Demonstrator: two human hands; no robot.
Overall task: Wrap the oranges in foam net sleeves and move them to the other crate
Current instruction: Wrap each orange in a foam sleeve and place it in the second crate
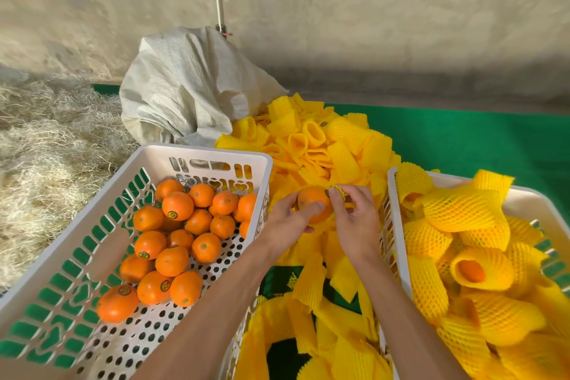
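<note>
The gap between the white slotted plastic crate of bare oranges (92, 244) and the white crate of netted fruit (398, 225) is pretty much clogged by loose yellow foam net sleeves (320, 145). Space above both crates is left open, and the green mat (478, 139) far right too.

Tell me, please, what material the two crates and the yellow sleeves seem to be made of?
Left crate and right crate: probably moulded plastic, white, smooth, with punched holes and slots. Yellow sleeves: likely soft foam netting, matte, with an open mesh and wavy edges.
</note>
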